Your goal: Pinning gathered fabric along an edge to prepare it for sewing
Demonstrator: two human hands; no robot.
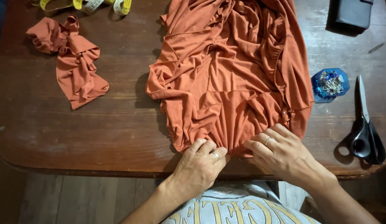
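A large rust-orange fabric piece (230, 70) lies bunched and pleated on the dark wooden table (118, 124). My left hand (199, 166) pinches its gathered near edge at the table's front, fingers closed on the cloth. My right hand (282, 151) rests just to the right, with its fingers pressed down on the same edge. Each hand wears a ring. The cloth between the two hands is folded into small gathers.
A smaller scrap of the same orange cloth (70, 58) lies at the left. A yellow tape measure (87, 5) is at the top left. A blue pin box (329, 85) and black scissors (365, 128) sit at the right, with a black case (354, 14) at the top right.
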